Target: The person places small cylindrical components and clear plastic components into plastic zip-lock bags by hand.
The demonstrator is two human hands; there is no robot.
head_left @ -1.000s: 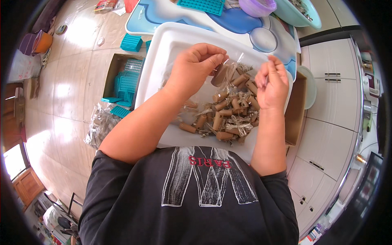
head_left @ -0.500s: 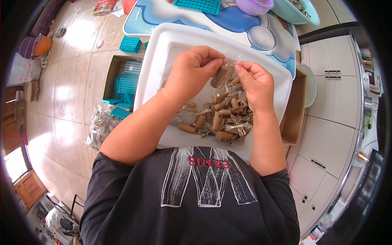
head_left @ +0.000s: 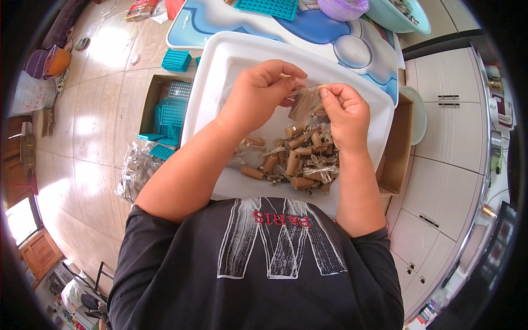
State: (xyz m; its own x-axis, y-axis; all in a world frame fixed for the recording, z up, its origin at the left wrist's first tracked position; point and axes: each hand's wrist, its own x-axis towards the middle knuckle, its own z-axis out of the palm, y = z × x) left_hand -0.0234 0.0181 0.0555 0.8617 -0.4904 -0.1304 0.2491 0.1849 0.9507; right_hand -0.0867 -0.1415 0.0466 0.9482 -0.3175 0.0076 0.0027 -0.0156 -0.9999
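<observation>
Over the white tub [head_left: 212,63], a small clear plastic bag [head_left: 301,107] with something brown in it hangs between my hands. My right hand [head_left: 349,115] pinches the bag's upper edge between thumb and forefinger. At the bag's other side is my left hand [head_left: 261,91], thumb and forefinger close together at its top, other fingertips partly behind the plastic. Below lies a pile of brown cylinders [head_left: 293,162], mixed with crinkled clear wrapping and small metallic-looking bits. A few more cylinders lie partly covered by my left forearm.
A cardboard box [head_left: 148,104] of teal plastic trays stands left of the tub, beside a clear bag of grey pieces [head_left: 135,170]. Another cardboard box [head_left: 397,146] is at the right. Beyond, a blue-and-white table [head_left: 231,14] carries a purple bowl [head_left: 344,8] and a pale green basin [head_left: 393,16].
My left fingers have shifted slightly away from my right hand, along the bag's top. The bag hangs a little wider between the hands; my right hand has barely moved.
</observation>
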